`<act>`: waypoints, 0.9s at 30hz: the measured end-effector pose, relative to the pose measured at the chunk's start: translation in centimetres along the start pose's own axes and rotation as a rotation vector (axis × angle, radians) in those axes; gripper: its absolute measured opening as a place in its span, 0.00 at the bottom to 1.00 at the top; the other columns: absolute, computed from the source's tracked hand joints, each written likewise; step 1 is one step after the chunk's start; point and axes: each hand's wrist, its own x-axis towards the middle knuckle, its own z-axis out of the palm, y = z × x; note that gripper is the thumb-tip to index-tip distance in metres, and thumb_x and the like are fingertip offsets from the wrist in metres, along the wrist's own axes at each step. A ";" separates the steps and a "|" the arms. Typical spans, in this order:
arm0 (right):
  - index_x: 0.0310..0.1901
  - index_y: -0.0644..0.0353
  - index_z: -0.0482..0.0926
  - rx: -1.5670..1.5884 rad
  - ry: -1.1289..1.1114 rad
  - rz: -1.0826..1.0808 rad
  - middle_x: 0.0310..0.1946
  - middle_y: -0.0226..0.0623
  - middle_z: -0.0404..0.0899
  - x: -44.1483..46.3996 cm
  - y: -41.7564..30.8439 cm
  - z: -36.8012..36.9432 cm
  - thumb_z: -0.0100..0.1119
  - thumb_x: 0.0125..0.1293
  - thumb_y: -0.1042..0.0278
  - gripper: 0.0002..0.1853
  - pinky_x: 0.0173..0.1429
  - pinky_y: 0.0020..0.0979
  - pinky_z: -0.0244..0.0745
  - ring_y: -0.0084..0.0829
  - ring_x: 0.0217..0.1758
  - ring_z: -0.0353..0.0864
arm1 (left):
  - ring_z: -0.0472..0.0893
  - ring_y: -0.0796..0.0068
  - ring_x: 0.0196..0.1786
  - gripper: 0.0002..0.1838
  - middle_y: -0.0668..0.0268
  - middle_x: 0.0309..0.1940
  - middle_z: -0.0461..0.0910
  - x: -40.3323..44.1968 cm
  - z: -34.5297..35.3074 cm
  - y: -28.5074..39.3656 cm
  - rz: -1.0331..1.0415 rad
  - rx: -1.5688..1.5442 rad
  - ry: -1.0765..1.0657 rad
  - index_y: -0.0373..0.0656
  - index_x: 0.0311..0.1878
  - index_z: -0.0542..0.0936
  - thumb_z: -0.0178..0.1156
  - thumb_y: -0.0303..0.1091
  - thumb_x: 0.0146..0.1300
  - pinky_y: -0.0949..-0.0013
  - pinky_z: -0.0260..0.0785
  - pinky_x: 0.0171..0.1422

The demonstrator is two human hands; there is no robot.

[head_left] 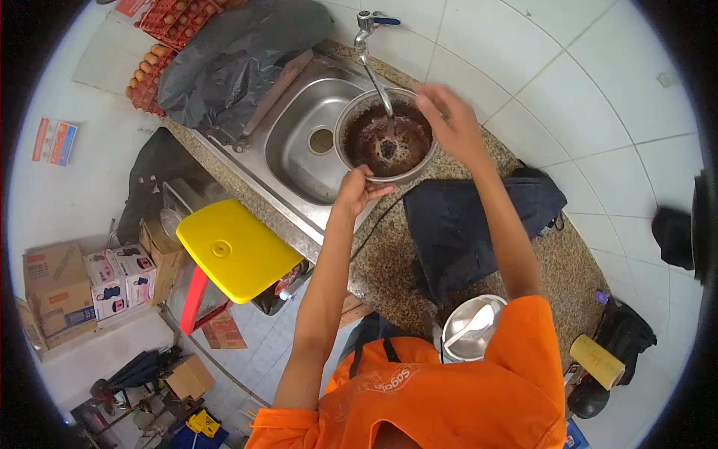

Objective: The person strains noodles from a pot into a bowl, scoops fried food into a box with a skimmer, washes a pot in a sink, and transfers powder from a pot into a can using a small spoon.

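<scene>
A round metal pot [404,179] with brown residue and liquid inside is held under the tap [366,45], at the right side of the steel sink [288,142]. Water runs from the spout into the pot. My left hand [360,191] grips the pot's near rim, with the thumb on top and the fingers beneath. At the pot's right edge is my right hand [452,123], slightly blurred, its fingers apart and holding nothing.
A black plastic bag [239,67] covers the counter's left part, beside egg trays [153,71]. Dark cloth [479,224] and a metal bowl with a white utensil [471,329] rest on the granite counter [381,262]. A yellow lid [239,251] stands left.
</scene>
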 end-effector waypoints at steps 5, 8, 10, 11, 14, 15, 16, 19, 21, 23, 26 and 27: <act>0.52 0.59 0.80 0.064 -0.162 0.446 0.44 0.40 0.83 -16.4 -0.2 -5.4 0.58 0.71 0.61 0.14 0.57 0.33 0.73 0.36 0.49 0.83 | 0.75 0.37 0.58 0.18 0.40 0.61 0.67 0.6 -0.3 0.0 -0.053 0.008 -0.004 0.31 0.57 0.64 0.43 0.27 0.65 0.49 0.77 0.62; 0.54 0.57 0.79 -0.112 -0.153 0.418 0.50 0.41 0.81 -24.2 -2.3 -7.1 0.61 0.67 0.66 0.15 0.62 0.38 0.71 0.40 0.55 0.79 | 0.72 0.37 0.61 0.16 0.41 0.62 0.64 0.0 0.2 -0.1 0.000 -0.011 -0.010 0.31 0.55 0.64 0.43 0.25 0.65 0.46 0.75 0.65; 0.54 0.55 0.79 -0.212 -0.131 0.381 0.53 0.41 0.80 -27.2 -2.8 -7.9 0.62 0.65 0.68 0.16 0.65 0.41 0.68 0.42 0.59 0.76 | 0.70 0.37 0.62 0.13 0.41 0.61 0.64 -0.4 0.4 -0.3 0.014 -0.037 -0.003 0.31 0.52 0.64 0.43 0.23 0.65 0.44 0.74 0.66; 0.54 0.55 0.79 -0.202 -0.116 0.370 0.54 0.41 0.79 -28.5 -2.9 -8.3 0.63 0.63 0.69 0.17 0.66 0.42 0.67 0.43 0.61 0.75 | 0.70 0.37 0.63 0.12 0.42 0.61 0.63 -0.5 0.6 -0.2 0.019 -0.043 -0.006 0.31 0.51 0.63 0.43 0.23 0.65 0.43 0.74 0.66; 0.53 0.56 0.78 -0.208 0.051 0.386 0.54 0.41 0.78 -31.3 -1.9 -9.5 0.65 0.60 0.71 0.18 0.67 0.42 0.66 0.45 0.63 0.73 | 0.78 0.39 0.56 0.20 0.40 0.56 0.72 -0.4 1.4 -0.7 0.052 0.037 0.072 0.23 0.58 0.63 0.41 0.27 0.65 0.48 0.81 0.58; 0.53 0.56 0.78 -0.215 0.121 0.396 0.54 0.41 0.78 -31.8 -0.9 -10.1 0.65 0.59 0.72 0.18 0.67 0.41 0.66 0.46 0.62 0.73 | 0.77 0.38 0.57 0.23 0.38 0.56 0.72 -1.2 2.4 -0.4 0.054 0.074 0.141 0.22 0.60 0.62 0.41 0.27 0.64 0.47 0.80 0.60; 0.53 0.59 0.77 -0.248 0.304 0.487 0.53 0.43 0.78 -32.1 0.2 -10.4 0.65 0.59 0.72 0.19 0.67 0.41 0.66 0.46 0.62 0.74 | 0.77 0.37 0.57 0.24 0.37 0.55 0.72 -1.1 2.5 -0.6 0.051 0.067 0.138 0.21 0.60 0.61 0.42 0.26 0.63 0.47 0.80 0.61; 0.58 0.67 0.70 -0.612 0.727 0.551 0.53 0.46 0.75 -33.4 7.0 -11.6 0.66 0.61 0.69 0.25 0.59 0.39 0.72 0.36 0.57 0.77 | 0.75 0.34 0.57 0.24 0.35 0.55 0.72 0.3 1.0 -1.0 0.020 0.008 0.099 0.19 0.58 0.62 0.43 0.25 0.61 0.46 0.79 0.61; 0.59 0.69 0.69 -0.080 0.663 0.880 0.52 0.47 0.76 -32.8 9.2 -12.5 0.67 0.62 0.68 0.27 0.52 0.33 0.74 0.34 0.54 0.78 | 0.75 0.33 0.57 0.24 0.36 0.57 0.71 2.1 -0.9 -1.5 0.010 -0.006 0.042 0.18 0.58 0.64 0.44 0.25 0.60 0.46 0.78 0.62; 0.59 0.69 0.69 0.301 0.622 1.078 0.49 0.45 0.77 -32.3 9.3 -12.2 0.67 0.63 0.67 0.27 0.45 0.27 0.75 0.31 0.49 0.79 | 0.75 0.33 0.58 0.24 0.36 0.57 0.72 2.2 -0.9 -1.2 -0.047 -0.027 0.074 0.18 0.58 0.65 0.44 0.25 0.60 0.46 0.77 0.63; 0.58 0.66 0.72 0.580 0.715 1.151 0.45 0.37 0.80 -32.3 9.2 -11.9 0.64 0.65 0.68 0.22 0.37 0.22 0.74 0.27 0.43 0.80 | 0.75 0.34 0.57 0.23 0.35 0.55 0.73 3.1 -1.7 -1.4 -0.025 -0.051 0.083 0.17 0.57 0.66 0.43 0.24 0.60 0.44 0.77 0.63; 0.57 0.65 0.73 0.660 0.794 1.099 0.44 0.34 0.81 -32.8 10.4 -11.5 0.63 0.66 0.68 0.20 0.36 0.22 0.74 0.26 0.42 0.80 | 0.75 0.35 0.58 0.23 0.36 0.56 0.72 2.2 -0.6 -1.4 0.014 0.009 0.123 0.18 0.57 0.66 0.42 0.23 0.60 0.43 0.76 0.65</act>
